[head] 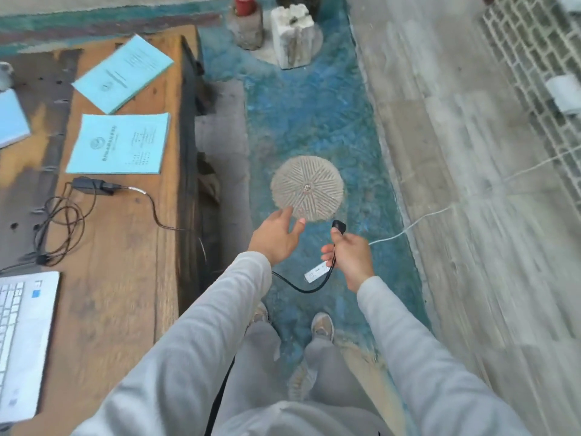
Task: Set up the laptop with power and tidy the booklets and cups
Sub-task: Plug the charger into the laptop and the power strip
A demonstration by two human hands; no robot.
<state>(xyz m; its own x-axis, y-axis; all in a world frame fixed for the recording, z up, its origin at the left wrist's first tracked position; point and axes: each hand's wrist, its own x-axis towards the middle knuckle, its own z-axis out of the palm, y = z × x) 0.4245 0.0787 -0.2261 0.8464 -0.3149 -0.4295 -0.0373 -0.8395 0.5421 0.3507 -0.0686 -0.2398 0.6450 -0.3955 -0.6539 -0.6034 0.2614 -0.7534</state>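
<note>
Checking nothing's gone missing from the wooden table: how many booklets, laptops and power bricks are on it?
booklets: 3 (one cut off at the left edge)
laptop: 1
power brick: 1
Total: 5

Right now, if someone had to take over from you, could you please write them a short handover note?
Left hand open, empty, over the floor.
Right hand grips the black power cord just below its plug.
Adapter lies on the wooden table, beyond the open laptop.
Blue booklets lie apart on the table, unstacked.
Done: cord end in hand.
Left: plug it in, stack booklets; no cups in view.
</note>
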